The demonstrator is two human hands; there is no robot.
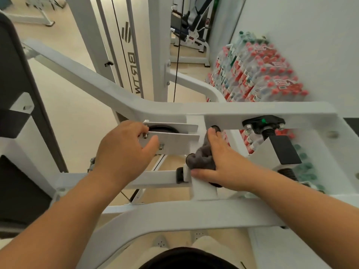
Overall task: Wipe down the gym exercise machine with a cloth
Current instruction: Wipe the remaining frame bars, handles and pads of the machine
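A white steel gym machine frame fills the view, with curved tubes and a pulley bracket at the middle. My left hand grips the left end of that bracket, thumb underneath and fingers over the top. My right hand presses a crumpled dark grey cloth against the white upright post just right of the bracket. The fingers lie flat over the cloth and the thumb points left along the post. Part of the cloth is hidden under the palm.
Stacked packs of red-capped water bottles stand against the white wall on the right. A black adjustment knob with a spring sits on the frame to the right. Dark seat padding is at the left. Black cables run down behind.
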